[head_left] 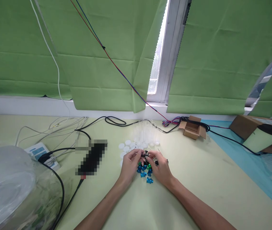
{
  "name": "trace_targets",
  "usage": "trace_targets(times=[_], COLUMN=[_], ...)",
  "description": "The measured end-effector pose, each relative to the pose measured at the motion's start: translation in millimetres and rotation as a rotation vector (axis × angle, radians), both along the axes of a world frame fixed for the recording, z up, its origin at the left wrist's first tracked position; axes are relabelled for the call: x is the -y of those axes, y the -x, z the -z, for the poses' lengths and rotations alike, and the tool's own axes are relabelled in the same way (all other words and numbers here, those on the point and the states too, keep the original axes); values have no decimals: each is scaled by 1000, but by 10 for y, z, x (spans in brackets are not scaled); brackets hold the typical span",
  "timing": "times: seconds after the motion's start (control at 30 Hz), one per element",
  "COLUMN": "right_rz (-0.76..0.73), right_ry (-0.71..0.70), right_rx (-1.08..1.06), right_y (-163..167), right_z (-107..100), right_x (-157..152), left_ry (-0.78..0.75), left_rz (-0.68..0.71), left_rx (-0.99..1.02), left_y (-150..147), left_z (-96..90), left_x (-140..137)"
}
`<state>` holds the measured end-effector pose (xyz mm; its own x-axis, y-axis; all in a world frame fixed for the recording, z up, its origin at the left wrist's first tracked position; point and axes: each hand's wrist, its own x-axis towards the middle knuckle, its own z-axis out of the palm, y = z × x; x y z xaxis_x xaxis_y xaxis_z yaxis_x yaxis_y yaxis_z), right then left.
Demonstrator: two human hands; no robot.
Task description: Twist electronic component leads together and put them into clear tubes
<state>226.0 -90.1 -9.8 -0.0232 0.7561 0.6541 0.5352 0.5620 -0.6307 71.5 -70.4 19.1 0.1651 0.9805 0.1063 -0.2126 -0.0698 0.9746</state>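
Both hands meet over the middle of the pale yellow table (188, 195). My left hand (131, 162) has its fingers closed on one side of a small black part (145, 154). From the other side, my right hand (160, 166) pinches the same part; its exact kind is too small to tell. Below and between the hands lie several blue metal fittings (149, 180), with a few green ones (149, 166) among them. Behind the fingers are several white round caps (126, 149) and a group of clear tubes (145, 132) standing upright.
A small open cardboard box (191, 130) stands at the back right, with black cable (116, 123) running along the rear. To the left are a white power strip (42, 155), a blurred-out black device (94, 159) and a large clear plastic bag (13, 188). A bigger box (243, 124) sits far right.
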Motion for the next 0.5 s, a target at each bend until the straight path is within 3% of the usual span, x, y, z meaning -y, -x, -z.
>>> trace_targets(times=[0.5], right_rz=[-32], right_ry=[13], right_rx=[47], right_y=[-6], right_z=[-79], right_x=[15], left_ry=[-136], left_rz=[-3], left_rx=[-147], left_y=[-32], left_z=[-102], left_x=[82])
